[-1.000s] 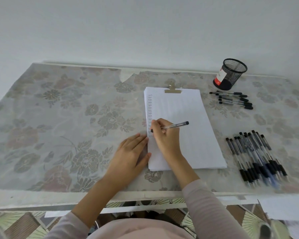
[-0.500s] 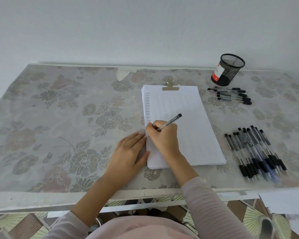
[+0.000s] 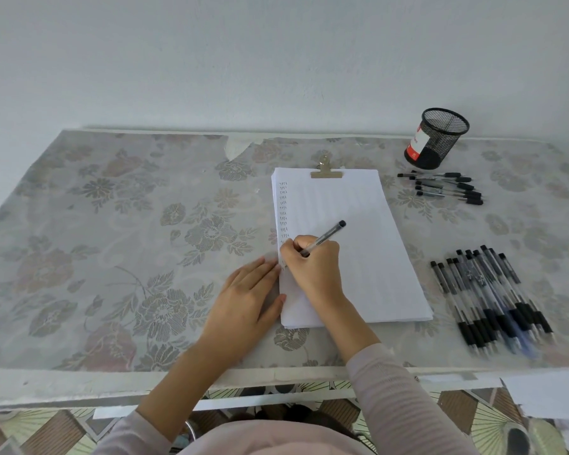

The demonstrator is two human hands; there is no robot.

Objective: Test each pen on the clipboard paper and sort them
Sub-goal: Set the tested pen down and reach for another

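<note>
A stack of white paper (image 3: 352, 244) lies under a brass clip (image 3: 326, 172) in the middle of the table, with a column of small written marks down its left margin. My right hand (image 3: 312, 264) grips a clear pen with a black end (image 3: 326, 236), its tip down at the left margin and hidden by my fingers. My left hand (image 3: 247, 300) lies flat, fingers straight, pressing the paper's left edge. Several pens lie in a large pile (image 3: 493, 297) at the right. A smaller group of pens (image 3: 444, 188) lies further back.
A black mesh pen cup (image 3: 436, 137) with a red and white label stands at the back right near the wall. The table carries a floral cover (image 3: 128, 244). A white sheet (image 3: 546, 392) sticks out past the front right edge.
My right hand turned the pen from lying nearly level to slanted with its tip on the paper, and slid a little down the left margin. The left hand stayed put.
</note>
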